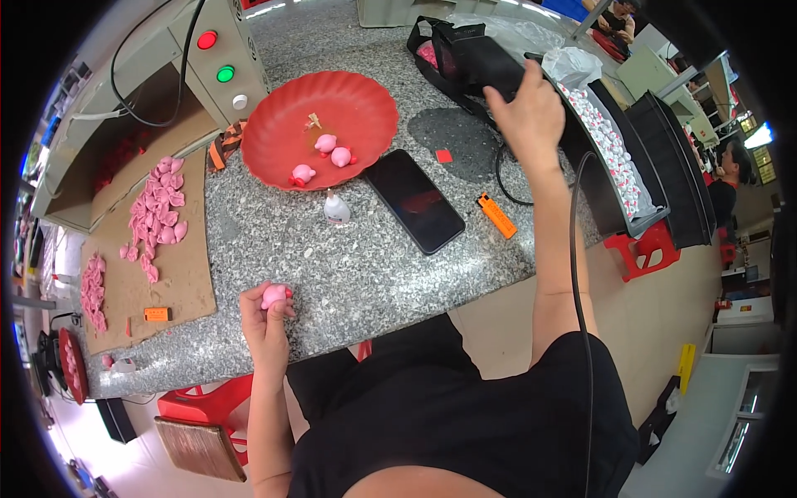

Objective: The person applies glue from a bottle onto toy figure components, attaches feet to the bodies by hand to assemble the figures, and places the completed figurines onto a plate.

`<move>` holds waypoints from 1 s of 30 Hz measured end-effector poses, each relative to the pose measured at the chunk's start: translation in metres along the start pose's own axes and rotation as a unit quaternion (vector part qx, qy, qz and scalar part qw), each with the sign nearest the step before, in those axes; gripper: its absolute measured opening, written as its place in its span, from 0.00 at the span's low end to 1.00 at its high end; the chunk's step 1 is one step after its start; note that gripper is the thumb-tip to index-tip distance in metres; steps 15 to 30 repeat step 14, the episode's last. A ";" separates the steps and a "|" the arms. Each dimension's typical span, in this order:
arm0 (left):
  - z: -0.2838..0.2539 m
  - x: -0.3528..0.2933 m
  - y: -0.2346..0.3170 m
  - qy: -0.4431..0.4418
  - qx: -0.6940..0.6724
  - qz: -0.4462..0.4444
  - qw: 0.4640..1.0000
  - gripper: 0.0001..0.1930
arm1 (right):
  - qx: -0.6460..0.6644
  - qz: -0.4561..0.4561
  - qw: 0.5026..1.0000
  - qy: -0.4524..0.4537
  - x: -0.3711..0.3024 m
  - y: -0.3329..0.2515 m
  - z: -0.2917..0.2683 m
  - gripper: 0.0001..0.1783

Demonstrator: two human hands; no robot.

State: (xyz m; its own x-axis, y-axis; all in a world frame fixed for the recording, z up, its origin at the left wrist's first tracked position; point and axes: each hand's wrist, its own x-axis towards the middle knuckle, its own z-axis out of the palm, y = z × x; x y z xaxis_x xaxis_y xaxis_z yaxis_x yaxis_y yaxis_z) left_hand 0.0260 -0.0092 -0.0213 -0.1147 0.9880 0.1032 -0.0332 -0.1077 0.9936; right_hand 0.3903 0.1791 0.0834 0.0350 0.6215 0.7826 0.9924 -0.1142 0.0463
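My left hand [264, 328], near the front edge of the table, is closed around a small round pink figurine [275, 296] with a bit of red on it. My right hand [531, 120] is stretched out at the far right with thumb and fingers apart, over or beside a black bag [486, 62]; whether it touches the bag I cannot tell. Three similar pink figurines lie in a red scalloped plate [266, 112]. In front of the plate stands a small white squeeze bottle [336, 209]. A dark phone [419, 203] lies beside it.
An orange lighter [497, 217] and a small red square [443, 156] lie right of the phone. A black bin [594, 158] holds many small white pieces. At left, pink parts [158, 203] cover cardboard [187, 274] before a machine with buttons [224, 50]. A cable hangs near my right arm.
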 end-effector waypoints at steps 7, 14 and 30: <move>0.001 0.001 -0.001 -0.005 0.005 0.016 1.000 0.10 | 0.041 -0.046 0.995 -0.082 -0.043 -0.021 0.040 0.36; -0.001 0.001 -0.003 -0.003 -0.015 0.006 1.000 0.12 | 0.054 -0.011 0.974 -0.219 -0.051 -0.007 0.057 0.46; -0.001 0.001 -0.003 -0.003 -0.015 0.006 1.000 0.12 | 0.054 -0.011 0.974 -0.219 -0.051 -0.007 0.057 0.46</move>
